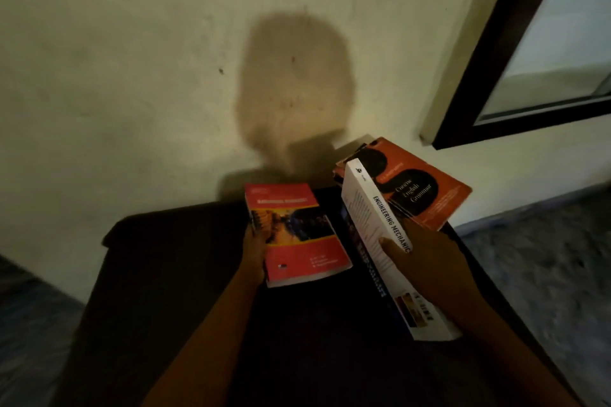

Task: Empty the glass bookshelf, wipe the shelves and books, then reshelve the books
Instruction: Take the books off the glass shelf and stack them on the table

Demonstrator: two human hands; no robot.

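Note:
My left hand (pixel 254 249) grips the left edge of a red paperback (pixel 297 235) held flat just above a dark surface (pixel 172 274). A thick white book (pixel 380 241) with "Engineering Mechanics" on its spine is held tilted on its edge by my right hand (pixel 426 258), thumb on the spine. Behind it an orange and black grammar book (pixel 416 185) lies on top of a small stack against the wall. The glass bookshelf (pixel 515 76) with a dark frame shows at the upper right; a few books remain at its top corner.
A pale, stained wall (pixel 132 59) rises directly behind the dark surface. Grey speckled floor (pixel 545 258) lies to the right and at the lower left. The room is dim.

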